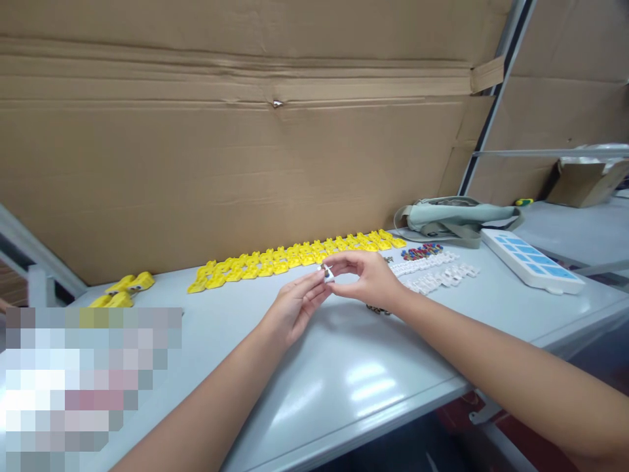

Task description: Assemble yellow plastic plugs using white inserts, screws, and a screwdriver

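A small white plastic part with a dark spot is held up over the middle of the table. My left hand pinches it from the left with its fingertips. From the right, my right hand closes its thumb and index finger on the same part; any smaller piece between them is too small to make out. Behind my hands lie rows of yellow plastic pieces. Rows of white plastic parts lie beyond my right wrist, with small dark metal pieces partly hidden below it.
Red and blue small pieces lie behind the white rows. A pale green bag and a white case with blue panels are at the right. More yellow pieces sit at the left. A cardboard wall bounds the table's back.
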Motion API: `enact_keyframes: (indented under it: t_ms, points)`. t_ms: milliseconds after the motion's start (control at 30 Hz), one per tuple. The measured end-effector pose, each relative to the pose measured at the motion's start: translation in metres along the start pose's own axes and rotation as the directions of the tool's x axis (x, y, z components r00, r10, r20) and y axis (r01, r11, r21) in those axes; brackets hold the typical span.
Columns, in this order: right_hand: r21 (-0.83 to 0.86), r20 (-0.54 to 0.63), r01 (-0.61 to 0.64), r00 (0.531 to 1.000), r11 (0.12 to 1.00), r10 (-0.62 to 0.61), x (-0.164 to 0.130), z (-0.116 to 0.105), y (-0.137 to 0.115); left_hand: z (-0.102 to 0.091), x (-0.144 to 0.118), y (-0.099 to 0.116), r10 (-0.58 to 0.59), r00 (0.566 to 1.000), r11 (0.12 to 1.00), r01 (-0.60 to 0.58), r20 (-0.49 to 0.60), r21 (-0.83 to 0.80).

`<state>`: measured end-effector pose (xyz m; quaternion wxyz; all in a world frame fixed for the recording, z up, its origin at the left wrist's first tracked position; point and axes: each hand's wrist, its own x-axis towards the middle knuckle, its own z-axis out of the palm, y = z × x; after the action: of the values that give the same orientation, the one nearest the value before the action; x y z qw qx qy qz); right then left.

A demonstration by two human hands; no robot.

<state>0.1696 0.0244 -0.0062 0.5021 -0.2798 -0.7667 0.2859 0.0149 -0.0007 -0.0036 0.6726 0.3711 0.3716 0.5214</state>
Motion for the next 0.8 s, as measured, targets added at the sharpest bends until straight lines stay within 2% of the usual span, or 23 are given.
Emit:
enact_keyframes:
  t_ms: [167, 267, 433, 600, 800]
  points:
    - [-0.1, 0.008, -0.022, 1.0, 0.995, 0.023, -0.0001, 0.0012, -0.0006, -0.0061, 0.0014, 0.0015, -0.023, 1.0, 0.992, 0.021, 0.02, 0.122]
    - [-0.116, 0.02, -0.024, 0.999, 0.993, 0.026, -0.0003, 0.0004, -0.0011, -0.0091, 0.0031, 0.0014, -0.051, 0.999, 0.99, 0.048, 0.018, 0.134]
    - [-0.253, 0.003, -0.085, 0.996, 0.964, 0.089, -0.0021, 0.0013, -0.0032, -0.0068, 0.0023, -0.0014, -0.083, 0.996, 0.987, 0.078, 0.033, 0.14]
    - [-0.357, 0.045, -0.007, 0.999, 0.934, 0.025, -0.0029, 0.0022, -0.0021, -0.0061, 0.0015, -0.005, -0.074, 0.994, 0.979, 0.057, 0.08, 0.195]
    - [-0.452, 0.087, 0.088, 0.995, 0.888, -0.054, -0.0036, 0.0037, -0.0017, -0.0052, 0.0042, -0.0072, -0.019, 0.996, 0.969, -0.002, 0.083, 0.247]
